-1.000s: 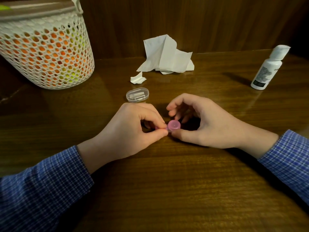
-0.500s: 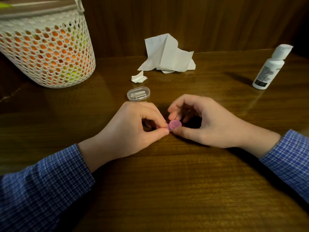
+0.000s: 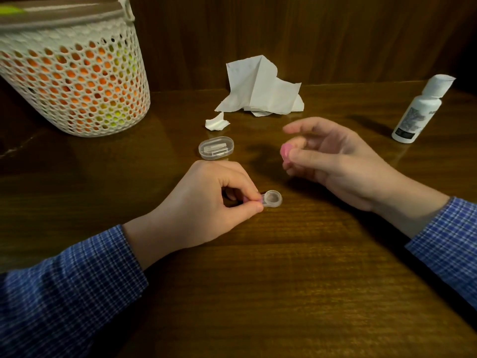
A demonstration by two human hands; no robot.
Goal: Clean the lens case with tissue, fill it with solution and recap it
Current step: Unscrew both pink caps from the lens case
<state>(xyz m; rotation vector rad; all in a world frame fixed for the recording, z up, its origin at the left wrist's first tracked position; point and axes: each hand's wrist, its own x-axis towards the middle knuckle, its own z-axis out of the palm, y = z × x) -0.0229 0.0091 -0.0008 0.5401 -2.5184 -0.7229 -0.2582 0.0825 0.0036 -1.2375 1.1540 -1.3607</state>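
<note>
The clear lens case (image 3: 271, 199) lies on the wooden table (image 3: 296, 293) with one round well uncovered. My left hand (image 3: 206, 210) pinches the case's other end, where a bit of pink shows under the fingertips. My right hand (image 3: 327, 161) is lifted to the right of the case and pinches the pink cap (image 3: 286, 152) between thumb and fingers. A crumpled white tissue (image 3: 260, 91) lies at the back of the table, with a small torn tissue scrap (image 3: 216, 122) in front of it. The white solution bottle (image 3: 420, 109) stands capped at the far right.
A small clear oval plastic box (image 3: 216, 148) lies just beyond my left hand. A white perforated basket (image 3: 69, 81) with orange and yellow contents stands at the back left. A wooden wall panel closes the table's far edge.
My right hand has taken the pink cap off the case and lifted it up and to the right. The well under it now shows. My left hand kept hold of the case.
</note>
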